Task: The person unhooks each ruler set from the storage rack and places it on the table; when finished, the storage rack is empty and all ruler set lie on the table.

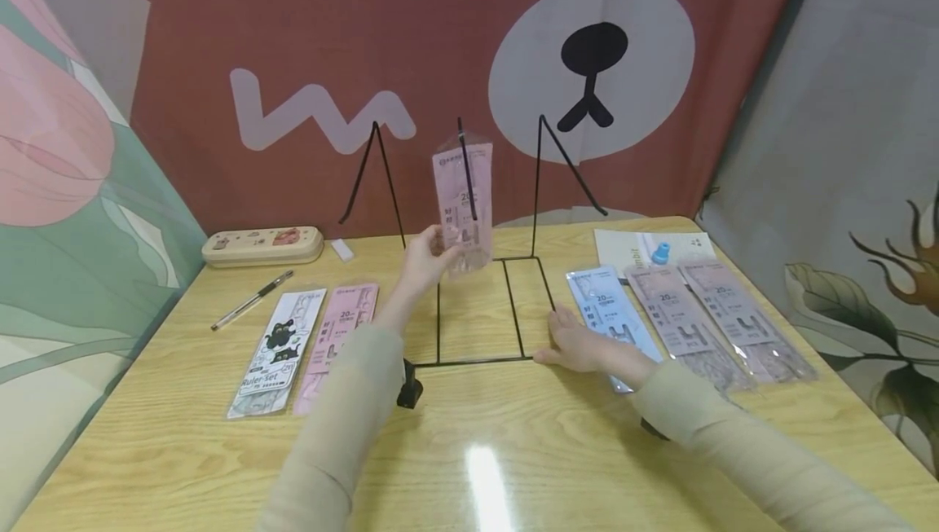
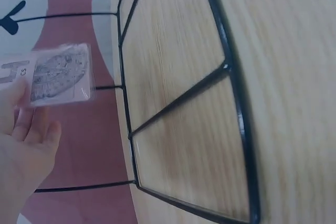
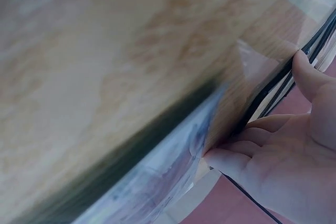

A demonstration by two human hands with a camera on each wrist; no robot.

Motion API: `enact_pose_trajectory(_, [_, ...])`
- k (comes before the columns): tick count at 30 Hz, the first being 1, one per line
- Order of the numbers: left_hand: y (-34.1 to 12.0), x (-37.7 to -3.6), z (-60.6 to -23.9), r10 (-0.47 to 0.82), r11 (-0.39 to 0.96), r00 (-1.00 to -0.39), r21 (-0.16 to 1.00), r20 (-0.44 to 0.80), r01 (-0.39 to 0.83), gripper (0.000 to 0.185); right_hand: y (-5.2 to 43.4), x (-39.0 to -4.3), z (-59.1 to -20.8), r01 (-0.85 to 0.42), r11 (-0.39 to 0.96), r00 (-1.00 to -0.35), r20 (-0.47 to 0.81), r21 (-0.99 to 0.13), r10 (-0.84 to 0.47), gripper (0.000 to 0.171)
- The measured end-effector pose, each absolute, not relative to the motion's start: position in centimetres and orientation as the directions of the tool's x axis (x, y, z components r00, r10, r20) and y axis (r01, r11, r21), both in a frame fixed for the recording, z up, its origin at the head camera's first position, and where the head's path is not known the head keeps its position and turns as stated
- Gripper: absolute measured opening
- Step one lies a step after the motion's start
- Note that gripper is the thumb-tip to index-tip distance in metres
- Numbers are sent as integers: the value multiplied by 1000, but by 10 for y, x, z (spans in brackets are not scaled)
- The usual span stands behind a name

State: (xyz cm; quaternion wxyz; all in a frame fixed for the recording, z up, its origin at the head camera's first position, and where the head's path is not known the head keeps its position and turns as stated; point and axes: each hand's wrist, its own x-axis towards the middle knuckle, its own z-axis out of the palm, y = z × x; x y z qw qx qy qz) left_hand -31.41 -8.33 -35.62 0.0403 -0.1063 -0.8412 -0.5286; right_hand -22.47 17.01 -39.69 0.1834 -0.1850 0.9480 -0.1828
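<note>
A black wire display rack stands mid-table, with a flat rectangular base and upright prongs. My left hand pinches the lower part of a pink ruler packet, which is upright against the middle prong. In the left wrist view the packet lies at my fingertips, beside the rack's base wires. My right hand rests flat on the table at the base's front right corner. Its fingers are straight and touch the wire and the edge of a blue packet.
Two more packets lie right of the blue one, behind them a white booklet with a blue cap. On the left lie two packets, a pen, an eraser and a pencil case.
</note>
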Motion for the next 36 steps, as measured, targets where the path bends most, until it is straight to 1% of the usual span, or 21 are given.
enact_pose_trajectory(3, [-83,-309,-357,136,411,-976,887,170,212,34,170,-225,-397,-278,868,-866,-283,-411,-412,84])
enact_pose_trajectory(8, [-87,-295,-360,163,380,-975,902,151,203,29,170,-226,-399,-280,872,-868,-282,-400,-408,84])
enact_pose_trajectory(11, [-89,-282,-361,196,384,-967,895,161,226,26,171,-226,-399,-289,871,-865,-282,-398,-416,84])
enact_pose_trajectory(15, [-91,-265,-363,254,365,-942,881,218,302,25,171,-226,-399,-278,873,-865,-290,-400,-409,84])
enact_pose_trajectory(19, [-98,-244,-368,313,324,-918,881,243,344,24,171,-226,-399,-274,876,-865,-297,-396,-404,83])
enact_pose_trajectory(22, [-107,-226,-372,337,311,-911,885,238,347,24,170,-226,-399,-285,874,-862,-292,-394,-414,83])
enact_pose_trajectory(24, [-112,-215,-373,353,294,-898,881,261,372,24,170,-226,-398,-287,872,-861,-293,-397,-416,83])
enact_pose_trajectory(31, [-129,-193,-359,414,252,-840,842,351,476,22,175,-225,-396,-266,873,-868,-293,-409,-402,82])
enact_pose_trajectory(33, [-137,-189,-354,432,246,-836,848,337,469,23,176,-225,-397,-270,870,-867,-289,-414,-406,83])
enact_pose_trajectory(36, [-162,-181,-353,435,287,-853,854,289,435,22,176,-224,-398,-278,862,-863,-283,-424,-418,83])
